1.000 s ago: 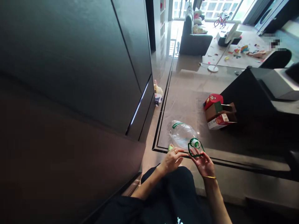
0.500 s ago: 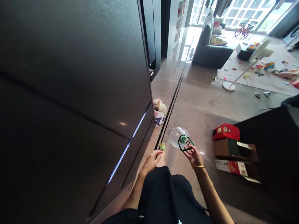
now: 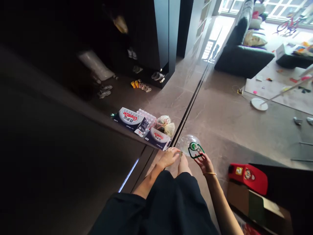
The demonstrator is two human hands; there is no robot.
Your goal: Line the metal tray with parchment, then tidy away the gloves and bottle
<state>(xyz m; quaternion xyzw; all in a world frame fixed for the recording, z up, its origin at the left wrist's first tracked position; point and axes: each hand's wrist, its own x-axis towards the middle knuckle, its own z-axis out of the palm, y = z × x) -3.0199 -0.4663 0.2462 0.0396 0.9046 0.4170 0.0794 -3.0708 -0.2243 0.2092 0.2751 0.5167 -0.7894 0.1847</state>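
Observation:
A large clear plastic bottle point(image 3: 184, 143) with a green-and-white cap and a dark green handle hangs from my right hand point(image 3: 203, 162), whose fingers are hooked round the handle. My left hand point(image 3: 168, 157) is beside the bottle, to its left, over my leg; its fingers are loosely stretched and nothing shows in them. Two blue-and-white boxes point(image 3: 130, 118) lie on the floor beyond my left hand, with a pink bumpy pack point(image 3: 147, 117) and a tied whitish bag point(image 3: 168, 126) next to them.
A dark panel point(image 3: 61, 156) fills the left side. Shoes point(image 3: 141, 85) sit by dark cabinets behind the boxes. At the lower right are a red case point(image 3: 254, 179) and open cardboard boxes point(image 3: 239, 199). Farther off stand a grey sofa point(image 3: 244, 60) and a lamp base point(image 3: 259, 104).
The view has moved forward past the panel's edge, bringing the boxes, pink pack and shoes into sight. My right hand still holds the bottle, and my left hand has come nearer to it.

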